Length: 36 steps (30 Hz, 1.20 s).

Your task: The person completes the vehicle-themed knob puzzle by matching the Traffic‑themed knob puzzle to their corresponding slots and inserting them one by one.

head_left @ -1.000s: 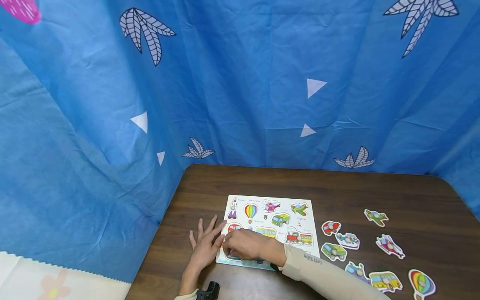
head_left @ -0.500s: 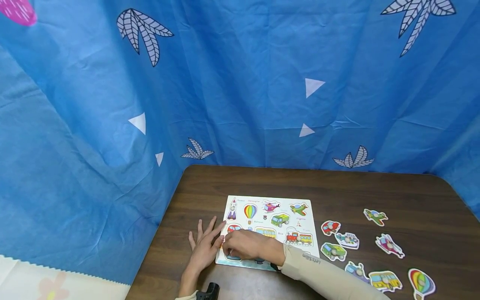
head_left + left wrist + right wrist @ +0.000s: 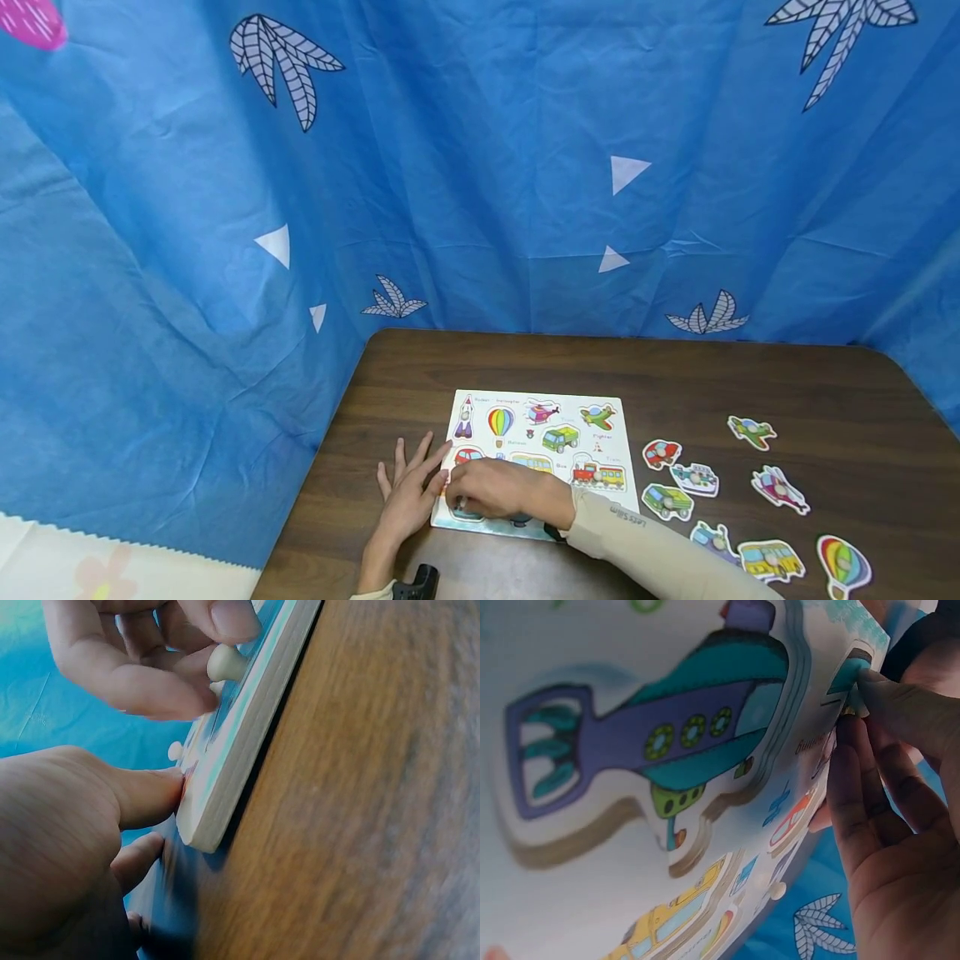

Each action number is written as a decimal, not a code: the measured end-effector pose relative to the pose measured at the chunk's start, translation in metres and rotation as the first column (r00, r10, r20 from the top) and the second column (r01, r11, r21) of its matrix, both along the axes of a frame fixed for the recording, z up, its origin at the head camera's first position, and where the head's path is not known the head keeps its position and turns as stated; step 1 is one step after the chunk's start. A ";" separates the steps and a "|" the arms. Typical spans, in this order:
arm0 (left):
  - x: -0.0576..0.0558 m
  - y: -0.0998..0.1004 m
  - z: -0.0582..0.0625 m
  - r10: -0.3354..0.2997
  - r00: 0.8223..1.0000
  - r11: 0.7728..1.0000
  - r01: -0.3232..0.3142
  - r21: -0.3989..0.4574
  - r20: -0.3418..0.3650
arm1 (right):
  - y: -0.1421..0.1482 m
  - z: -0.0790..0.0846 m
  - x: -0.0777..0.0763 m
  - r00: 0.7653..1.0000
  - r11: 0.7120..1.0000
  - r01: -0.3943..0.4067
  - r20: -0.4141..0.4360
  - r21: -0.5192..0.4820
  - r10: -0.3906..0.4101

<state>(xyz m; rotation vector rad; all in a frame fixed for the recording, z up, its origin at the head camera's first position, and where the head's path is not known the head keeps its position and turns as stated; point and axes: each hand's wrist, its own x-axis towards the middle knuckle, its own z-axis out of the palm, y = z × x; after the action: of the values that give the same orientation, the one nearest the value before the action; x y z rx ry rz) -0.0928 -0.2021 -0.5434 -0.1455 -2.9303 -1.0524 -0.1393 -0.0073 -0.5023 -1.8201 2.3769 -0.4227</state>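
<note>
A white vehicle puzzle board lies on the brown table. My left hand rests at its left edge with fingers spread; in the left wrist view its thumb presses on the board's corner. At the board's lower left, my right hand is bent over a teal puzzle piece, mostly covered in the head view. Thumb and fingertips pinch around its pale knob. A knobbed rocket piece and train piece sit in their places. The right wrist view shows a submarine-shaped recess close up.
Loose knobbed pieces lie on the table's right: a red car, boat, green truck, airplane, helicopter, purple piece, yellow bus and balloon. A blue curtain hangs behind.
</note>
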 end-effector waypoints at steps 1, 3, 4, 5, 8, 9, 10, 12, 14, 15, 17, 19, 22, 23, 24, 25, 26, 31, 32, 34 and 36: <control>0.000 0.000 0.000 0.000 1.000 1.000 0.000 0.004 -0.004 | 0.001 0.001 0.000 1.000 1.000 0.004 0.017 -0.005 -0.004; 0.000 0.000 0.000 0.002 1.000 1.000 -0.002 0.008 -0.005 | 0.005 0.004 -0.002 0.998 1.000 0.013 0.069 -0.019 -0.011; 0.000 0.000 0.000 0.002 1.000 1.000 -0.002 0.009 -0.006 | 0.007 0.005 -0.003 0.995 0.999 0.018 0.095 -0.028 -0.015; 0.000 0.000 0.000 0.003 1.000 1.000 -0.003 0.008 -0.006 | 0.010 0.006 -0.004 0.991 0.999 0.025 0.133 -0.037 -0.020; -0.001 0.000 0.001 0.006 1.000 1.000 -0.006 0.011 0.004 | 0.020 0.011 -0.008 0.973 0.997 0.053 0.229 -0.055 -0.039; -0.001 0.000 0.002 0.007 1.000 1.000 -0.007 0.011 0.005 | 0.025 0.013 -0.009 0.966 0.996 0.069 0.254 -0.058 -0.052; -0.001 0.000 0.003 0.008 1.000 1.000 -0.008 0.012 0.005 | 0.029 0.014 -0.010 0.959 0.995 0.085 0.275 -0.060 -0.065; 0.000 -0.001 0.003 0.008 1.000 1.000 -0.008 0.012 0.006 | 0.040 0.016 -0.013 0.947 0.992 0.113 0.309 -0.064 -0.088; 0.001 -0.001 0.003 0.007 1.000 1.000 -0.007 0.016 0.007 | 0.051 0.016 -0.014 0.935 0.987 0.148 0.333 -0.056 -0.121; 0.001 -0.001 0.003 0.007 1.000 1.000 -0.007 0.020 0.010 | 0.058 0.015 -0.014 0.932 0.985 0.163 0.336 -0.056 -0.135; 0.002 -0.001 0.002 0.008 1.000 1.000 -0.008 0.028 0.018 | 0.071 0.012 -0.015 0.926 0.981 0.184 0.345 -0.060 -0.153; 0.002 0.000 0.002 0.010 1.000 0.999 -0.011 0.035 0.028 | 0.084 0.010 -0.016 0.917 0.976 0.208 0.361 -0.071 -0.169; 0.001 0.000 0.001 0.012 0.999 0.999 -0.013 0.034 0.037 | 0.106 0.008 -0.018 0.904 0.967 0.231 0.391 -0.109 -0.172; 0.001 0.000 0.001 0.012 0.999 0.999 -0.013 0.034 0.037 | 0.113 0.008 -0.019 0.897 0.963 0.241 0.407 -0.121 -0.173; 0.000 0.000 0.001 0.014 0.999 0.999 -0.015 0.033 0.039 | 0.121 0.008 -0.020 0.888 0.959 0.251 0.425 -0.133 -0.174; 0.000 0.000 0.001 0.014 0.999 0.999 -0.015 0.032 0.037 | 0.129 0.008 -0.021 0.880 0.954 0.265 0.441 -0.144 -0.178; 0.000 0.000 0.001 0.014 0.999 0.999 -0.016 0.033 0.039 | 0.137 0.009 -0.022 0.873 0.949 0.276 0.454 -0.155 -0.180; 0.000 0.000 0.001 0.012 0.999 0.999 -0.013 0.035 0.038 | 0.178 0.014 -0.028 0.851 0.916 0.326 0.494 -0.234 -0.177; 0.000 0.000 0.001 0.012 0.999 0.999 -0.013 0.035 0.040 | 0.187 0.015 -0.029 0.846 0.909 0.336 0.503 -0.245 -0.176; 0.001 0.000 0.000 0.011 0.999 0.999 -0.013 0.031 0.042 | 0.202 0.016 -0.030 0.839 0.898 0.357 0.512 -0.257 -0.186; 0.001 0.000 0.000 0.015 0.999 0.999 -0.016 0.027 0.046 | 0.215 0.016 -0.030 0.826 0.889 0.382 0.525 -0.252 -0.205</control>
<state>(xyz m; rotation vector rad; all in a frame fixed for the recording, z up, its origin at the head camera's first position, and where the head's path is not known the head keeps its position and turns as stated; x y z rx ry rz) -0.0917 -0.2025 -0.5438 -0.0993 -2.9510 -1.1088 -0.1688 0.2081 -0.4864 -1.2157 2.3072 -1.2503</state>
